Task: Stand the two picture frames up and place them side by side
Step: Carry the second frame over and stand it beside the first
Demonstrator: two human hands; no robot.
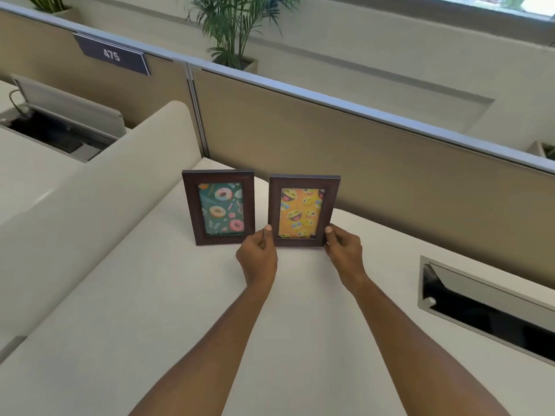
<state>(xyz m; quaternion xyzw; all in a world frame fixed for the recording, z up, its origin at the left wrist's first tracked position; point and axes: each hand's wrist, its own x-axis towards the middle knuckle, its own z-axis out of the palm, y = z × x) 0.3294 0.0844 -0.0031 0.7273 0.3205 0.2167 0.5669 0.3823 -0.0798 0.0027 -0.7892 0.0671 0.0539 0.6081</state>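
Beige office walls wrap around a pale desk [168,295], and a sign on the wall [111,54] reads 475.

Both hands are on 1 frame. The left hand [257,256] is curled, with its thumb pressed on the lower left edge of the smiley frame [303,211]. The right hand [345,250] is curled too, with its thumb on the lower right edge. The other fingers are hidden behind the frame. I think the hands pinch it low on both sides so it stays straight while it is set down.

The smiley frame stands tall between the 2 hands, just above them, with its bottom at the desk. I cannot tell if it is resting there yet.

Just beside it, on the left, the donut frame [220,207] stands by itself with no hand on it. A small gap sits between the 2 frames. The job looks nearly done.

Farther out, a long slot [486,307] is cut in the desk on the right, and a green plant [231,31] grows behind the wall.
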